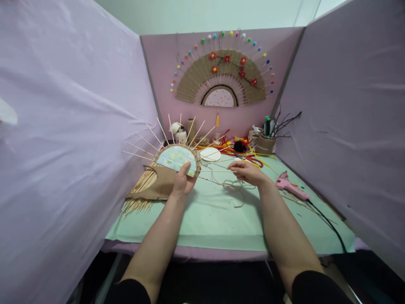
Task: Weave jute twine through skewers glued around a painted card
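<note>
My left hand (182, 182) grips the lower edge of a half-round fan piece (175, 158) covered in pale flowered fabric, rimmed with twine, with thin wooden skewers sticking out like rays. It holds the piece upright above the green mat (218, 215). My right hand (247, 172) hovers to the right, fingers pinched on a thin skewer or strand of twine (218, 171) that runs toward the fan piece. Loose twine (236, 184) lies on the mat under that hand.
A bundle of skewers under brown card (148, 188) lies at the left. A pink glue gun (291, 186) with black cord lies at the right. Coloured strips, a white disc (210, 154), jars and a cup of twigs (265, 141) crowd the back. A finished fan (221, 78) hangs on the rear panel.
</note>
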Demonstrator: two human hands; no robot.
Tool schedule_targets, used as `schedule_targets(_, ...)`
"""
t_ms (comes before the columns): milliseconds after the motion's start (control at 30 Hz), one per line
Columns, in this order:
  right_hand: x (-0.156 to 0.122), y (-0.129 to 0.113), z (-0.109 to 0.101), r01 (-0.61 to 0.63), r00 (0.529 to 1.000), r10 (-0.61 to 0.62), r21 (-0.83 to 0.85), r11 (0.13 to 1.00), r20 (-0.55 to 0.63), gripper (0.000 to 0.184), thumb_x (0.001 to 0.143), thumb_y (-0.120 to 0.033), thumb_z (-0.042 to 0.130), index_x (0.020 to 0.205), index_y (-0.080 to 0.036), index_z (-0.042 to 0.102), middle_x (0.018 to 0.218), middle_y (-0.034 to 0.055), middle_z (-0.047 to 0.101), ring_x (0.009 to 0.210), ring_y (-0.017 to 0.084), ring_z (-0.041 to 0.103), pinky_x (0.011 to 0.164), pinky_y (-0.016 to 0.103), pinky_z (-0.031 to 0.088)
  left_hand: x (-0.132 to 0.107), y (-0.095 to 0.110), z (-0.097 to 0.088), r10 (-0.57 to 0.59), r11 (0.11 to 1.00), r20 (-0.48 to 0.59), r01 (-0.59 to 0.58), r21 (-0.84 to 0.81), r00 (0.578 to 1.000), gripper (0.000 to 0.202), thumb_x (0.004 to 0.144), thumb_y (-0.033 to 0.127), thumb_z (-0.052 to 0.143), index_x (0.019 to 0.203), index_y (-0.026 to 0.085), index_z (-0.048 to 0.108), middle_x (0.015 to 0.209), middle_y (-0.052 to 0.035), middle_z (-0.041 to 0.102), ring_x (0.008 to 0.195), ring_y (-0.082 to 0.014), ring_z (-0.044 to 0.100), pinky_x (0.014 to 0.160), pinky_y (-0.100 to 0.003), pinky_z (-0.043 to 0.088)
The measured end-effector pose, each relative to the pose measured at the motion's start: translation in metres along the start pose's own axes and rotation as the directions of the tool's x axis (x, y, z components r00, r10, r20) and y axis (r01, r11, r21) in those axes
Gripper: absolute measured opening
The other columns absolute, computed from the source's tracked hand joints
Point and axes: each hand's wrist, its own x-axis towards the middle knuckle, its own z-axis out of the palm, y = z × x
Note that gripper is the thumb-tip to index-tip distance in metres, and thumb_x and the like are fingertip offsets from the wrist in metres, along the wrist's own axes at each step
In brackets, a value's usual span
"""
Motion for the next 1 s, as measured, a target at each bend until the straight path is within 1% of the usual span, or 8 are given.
schedule_targets(133, 0.008, 0.008, 0.027, -0.090, 0.985, 0.128, -0.290, 0.953, 0.115, 0.033, 0.067, -0.046, 0.069, 0.078, -0.014, 0.064, 0.052, -0.0063, 0.042, 0.045, 0.005, 0.031, 0.043, 0.021, 0.022, -0.002, -0.003, 0.001, -0.018, 1.000, 0.009, 0.018, -0.017, 1.000, 0.038, 0.073, 0.012, 0.061, 0.111, 0.018, 0.059, 0.095, -0.0036, 0.070, 0.079, -0.0141, 0.065, 0.075, -0.029, 0.050)
schedule_targets(233, 0.010, 0.011, 0.058, -0.114, 0.931, 0.235, -0.392, 0.913, 0.278, 0.033, 0.070, -0.047, 0.065, 0.079, -0.015, 0.065, 0.051, -0.0064, 0.044, 0.044, 0.005, 0.034, 0.042, 0.020, 0.024, -0.003, -0.007, 0.001, -0.024, 0.999, 0.022, 0.024, -0.021, 0.999, 0.037, 0.075, 0.013, 0.059, 0.112, 0.017, 0.059, 0.093, -0.0038, 0.070, 0.083, -0.0143, 0.065, 0.082, -0.029, 0.049)
schedule_targets(333, 0.010, 0.011, 0.083, -0.031, 0.862, 0.231, -0.409, 0.912, 0.452, 0.031, 0.073, -0.044, 0.063, 0.081, -0.015, 0.065, 0.055, -0.0053, 0.048, 0.048, 0.006, 0.039, 0.045, 0.019, 0.028, -0.006, -0.011, 0.004, -0.042, 0.999, 0.071, 0.041, 0.010, 0.997, 0.037, 0.078, 0.017, 0.058, 0.114, 0.015, 0.058, 0.096, -0.0058, 0.070, 0.090, -0.0162, 0.066, 0.086, -0.028, 0.048)
schedule_targets(400, 0.009, 0.011, 0.091, 0.047, 0.832, 0.198, -0.421, 0.906, 0.519, 0.031, 0.074, -0.043, 0.062, 0.082, -0.014, 0.066, 0.060, -0.0036, 0.053, 0.052, 0.006, 0.043, 0.048, 0.018, 0.031, -0.008, -0.014, 0.006, -0.071, 0.997, 0.121, 0.068, 0.036, 0.990, 0.036, 0.079, 0.021, 0.057, 0.114, 0.013, 0.059, 0.100, -0.0075, 0.070, 0.095, -0.0182, 0.065, 0.088, -0.028, 0.047)
schedule_targets(500, 0.011, 0.013, 0.090, 0.091, 0.818, 0.191, -0.450, 0.888, 0.543, 0.030, 0.077, -0.041, 0.059, 0.084, -0.013, 0.066, 0.062, -0.0031, 0.054, 0.052, 0.006, 0.042, 0.048, 0.018, 0.032, -0.012, -0.017, 0.007, -0.110, 0.993, 0.131, 0.103, 0.060, 0.985, 0.031, 0.081, 0.024, 0.057, 0.109, 0.012, 0.060, 0.096, -0.0078, 0.070, 0.091, -0.0185, 0.066, 0.085, -0.029, 0.048)
schedule_targets(633, 0.012, 0.017, 0.084, 0.084, 0.819, 0.211, -0.475, 0.876, 0.534, 0.026, 0.077, -0.038, 0.059, 0.084, -0.014, 0.066, 0.063, -0.0031, 0.055, 0.051, 0.006, 0.042, 0.047, 0.018, 0.030, -0.013, -0.019, 0.008, -0.175, 0.984, 0.082, 0.171, 0.058, 0.981, 0.023, 0.081, 0.028, 0.058, 0.098, 0.013, 0.063, 0.082, -0.0049, 0.070, 0.073, -0.0144, 0.065, 0.069, -0.026, 0.049)
schedule_targets(733, 0.011, 0.016, 0.083, 0.080, 0.817, 0.209, -0.465, 0.882, 0.537, 0.026, 0.076, -0.039, 0.060, 0.083, -0.015, 0.066, 0.063, -0.0033, 0.055, 0.051, 0.006, 0.042, 0.047, 0.019, 0.030, -0.014, -0.018, 0.008, -0.188, 0.981, 0.042, 0.186, 0.053, 0.981, 0.021, 0.079, 0.030, 0.060, 0.094, 0.015, 0.062, 0.076, -0.0021, 0.068, 0.065, -0.0131, 0.062, 0.064, -0.026, 0.048)
schedule_targets(1000, 0.010, 0.015, 0.078, -0.008, 0.838, 0.244, -0.436, 0.900, 0.489, 0.025, 0.074, -0.039, 0.062, 0.079, -0.015, 0.065, 0.063, -0.0033, 0.055, 0.053, 0.006, 0.044, 0.048, 0.017, 0.032, -0.010, -0.016, 0.004, -0.169, 0.984, 0.050, 0.166, 0.061, 0.984, 0.026, 0.076, 0.032, 0.065, 0.096, 0.016, 0.062, 0.082, -0.0020, 0.069, 0.068, -0.0125, 0.062, 0.063, -0.026, 0.048)
